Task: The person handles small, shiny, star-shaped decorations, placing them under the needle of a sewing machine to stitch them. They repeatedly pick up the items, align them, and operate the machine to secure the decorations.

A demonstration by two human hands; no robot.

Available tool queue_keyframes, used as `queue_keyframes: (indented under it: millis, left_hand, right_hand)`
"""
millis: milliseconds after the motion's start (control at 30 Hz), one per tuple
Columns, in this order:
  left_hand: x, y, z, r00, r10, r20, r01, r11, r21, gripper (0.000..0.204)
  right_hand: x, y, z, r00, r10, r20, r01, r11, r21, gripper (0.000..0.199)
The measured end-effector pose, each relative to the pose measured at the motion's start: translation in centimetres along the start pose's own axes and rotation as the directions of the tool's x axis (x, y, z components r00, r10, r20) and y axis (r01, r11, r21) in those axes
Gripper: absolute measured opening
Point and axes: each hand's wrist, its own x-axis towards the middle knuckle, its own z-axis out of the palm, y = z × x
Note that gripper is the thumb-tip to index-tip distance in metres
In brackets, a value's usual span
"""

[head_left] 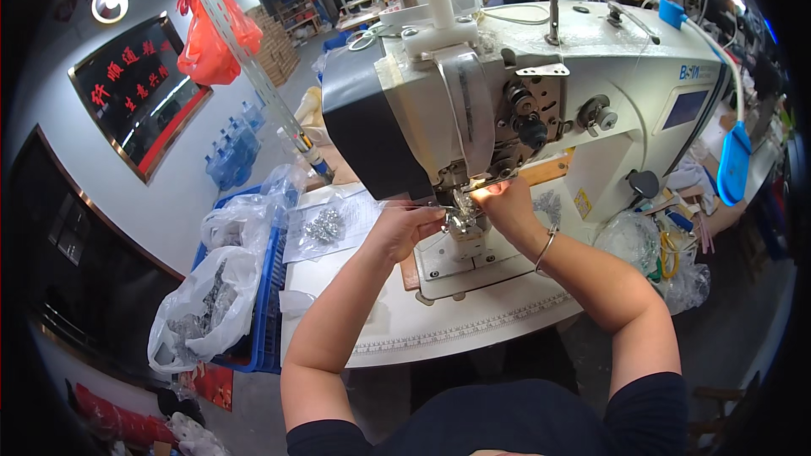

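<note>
Both hands work at the needle area of a white industrial sewing machine (608, 76). My left hand (404, 230) comes in from the left, thumb and fingers pinched together beside the metal presser foot parts (460, 215). What it pinches is too small to make out, though a thin pale strand runs near its fingertips. On the other side, my right hand (508, 209) has its fingers curled in under the machine head. Its fingertips are partly hidden among the metal parts, and whatever they grip cannot be made out. A small lamp glow lights this spot.
Left of the machine, a clear bag of small shiny metal pieces (323, 226) lies on paper on the white table (372, 339). A blue crate (269, 321) holds plastic bags at the table's left edge. Crumpled plastic (629, 245) lies at the right. A blue paddle-shaped piece (733, 165) hangs there.
</note>
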Motion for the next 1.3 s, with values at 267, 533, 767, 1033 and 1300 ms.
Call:
queue_keyframes:
  millis: [267,533,767,1033,1300]
  left_hand:
    - [-1.1,-1.6,0.2,0.993,-0.033,0.112,0.041,0.997,-0.066,0.032]
    - [-8.8,-11.2,0.6,0.988,0.026,0.154,0.011,0.972,-0.235,0.042]
    - [-12.2,-12.9,-0.4,0.991,0.047,0.124,-0.003,0.943,-0.332,0.043]
    - [-13.2,-13.5,0.0,0.987,0.103,0.124,-0.054,0.937,-0.346,0.044]
    - [-14.1,-13.7,0.8,0.991,0.095,0.092,-0.054,0.925,-0.377,0.045]
  right_hand:
    - [-2.5,1.0,-1.5,0.997,-0.064,0.034,0.061,0.994,0.092,0.016]
    - [-11.1,6.5,-7.8,0.908,0.076,0.413,-0.152,0.977,0.153,0.037]
    - [-14.8,13.6,-13.1,0.941,-0.317,0.117,0.313,0.686,-0.657,0.034]
    - [-15.2,9.7,-10.2,0.979,0.179,-0.095,-0.190,0.973,-0.127,0.018]
    - [-17.2,4.5,-4.1,0.881,-0.404,0.244,0.458,0.858,-0.232,0.024]
